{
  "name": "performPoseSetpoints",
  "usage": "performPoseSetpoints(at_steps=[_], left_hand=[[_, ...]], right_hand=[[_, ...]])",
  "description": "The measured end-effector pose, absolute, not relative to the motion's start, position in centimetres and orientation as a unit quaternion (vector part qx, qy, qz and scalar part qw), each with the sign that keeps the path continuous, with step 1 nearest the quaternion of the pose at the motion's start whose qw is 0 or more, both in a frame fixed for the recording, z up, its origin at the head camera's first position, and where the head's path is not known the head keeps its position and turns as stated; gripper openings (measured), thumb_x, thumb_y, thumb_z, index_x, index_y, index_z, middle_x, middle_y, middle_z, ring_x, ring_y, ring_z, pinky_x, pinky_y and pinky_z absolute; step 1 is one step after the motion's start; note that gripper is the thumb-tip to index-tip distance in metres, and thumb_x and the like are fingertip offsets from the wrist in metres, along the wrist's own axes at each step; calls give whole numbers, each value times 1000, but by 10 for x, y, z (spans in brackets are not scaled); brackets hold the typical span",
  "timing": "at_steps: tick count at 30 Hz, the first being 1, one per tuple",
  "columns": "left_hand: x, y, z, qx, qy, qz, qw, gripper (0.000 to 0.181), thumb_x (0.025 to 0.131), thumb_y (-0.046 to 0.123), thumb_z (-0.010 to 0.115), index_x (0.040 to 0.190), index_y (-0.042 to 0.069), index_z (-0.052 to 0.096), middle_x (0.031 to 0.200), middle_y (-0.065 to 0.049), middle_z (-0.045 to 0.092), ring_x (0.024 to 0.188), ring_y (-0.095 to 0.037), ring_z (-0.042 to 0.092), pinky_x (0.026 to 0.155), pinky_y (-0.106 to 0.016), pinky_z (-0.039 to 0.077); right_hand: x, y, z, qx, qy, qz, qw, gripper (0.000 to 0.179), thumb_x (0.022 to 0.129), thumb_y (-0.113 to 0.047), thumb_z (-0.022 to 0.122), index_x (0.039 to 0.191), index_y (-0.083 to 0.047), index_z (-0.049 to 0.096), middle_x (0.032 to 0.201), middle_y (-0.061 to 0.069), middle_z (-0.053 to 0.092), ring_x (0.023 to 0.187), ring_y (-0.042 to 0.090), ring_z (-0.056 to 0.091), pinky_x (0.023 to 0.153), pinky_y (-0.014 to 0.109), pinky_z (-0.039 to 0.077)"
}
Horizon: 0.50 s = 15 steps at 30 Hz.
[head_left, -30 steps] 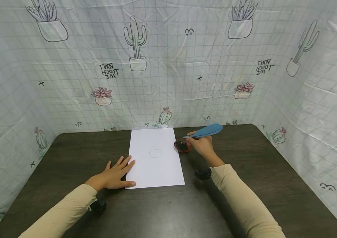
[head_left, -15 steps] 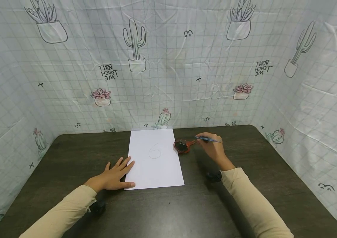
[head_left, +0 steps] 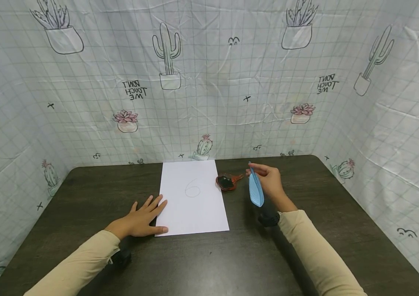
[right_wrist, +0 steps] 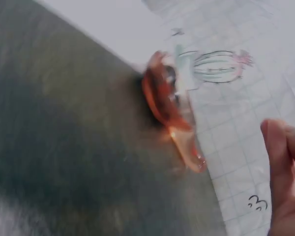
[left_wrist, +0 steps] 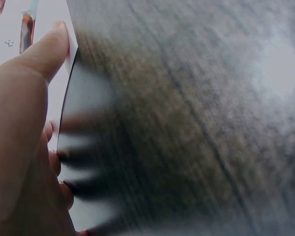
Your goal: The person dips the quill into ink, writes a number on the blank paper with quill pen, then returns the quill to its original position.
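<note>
My right hand (head_left: 273, 183) pinches the thin upper end of a blue feather-shaped piece (head_left: 256, 191), its broad part hanging down over the table. Only the fingers of this hand (right_wrist: 285, 182) show at the right wrist view's edge, with a sliver of blue beside them. A small translucent orange dish (head_left: 225, 182) with dark contents and a short handle stands at the paper's right edge, left of that hand. On the white sheet of paper (head_left: 205, 216) a faint figure like a 6 is drawn. My left hand (head_left: 142, 218) rests spread on the paper's left edge, thumb near its bottom corner.
The dark wooden table (head_left: 209, 271) reaches back to a hanging cloth (head_left: 209, 82) printed with grid lines and cacti, which also closes off both sides. A dark wrist device (head_left: 268, 219) sits at the right cuff.
My right hand has drawn back rightward from the dish. The blue piece has turned from pointing right, through edge-on, to hanging downward. My left hand and the paper stay in place.
</note>
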<state>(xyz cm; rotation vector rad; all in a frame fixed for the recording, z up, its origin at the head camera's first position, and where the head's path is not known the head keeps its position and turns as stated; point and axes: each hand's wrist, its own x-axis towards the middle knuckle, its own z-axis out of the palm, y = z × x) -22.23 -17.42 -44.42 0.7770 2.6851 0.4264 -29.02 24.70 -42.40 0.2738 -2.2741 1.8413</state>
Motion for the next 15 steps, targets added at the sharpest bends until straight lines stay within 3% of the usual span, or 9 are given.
performPoseSetpoints(at_steps=[3,7,15], left_hand=[[-223,-175,-446,272,937,152,156,92,89,62,54,155,11,17,161,-15,5,145,-42,3,102,-75,0],[-223,-175,-447,274,936,152,157,92,89,61,54,155,11,16,161,-15,5,145,-43,2,102,-76,-1],[-223,-175,-445,273,937,151,157,92,89,63,53,155,11,16,161,-14,4,145,-42,3,102,-76,0]], right_hand=[[-293,252,-425,71,-707,703,41,39,96,0,55,133,8,51,109,17,70,93,13,70,81,25,54],[-294,257,-421,48,-627,777,-26,40,99,-2,50,138,4,47,101,1,73,94,11,70,81,22,54],[-294,261,-409,10,-610,787,-90,41,96,-2,57,135,-1,46,99,0,73,91,12,70,80,21,53]])
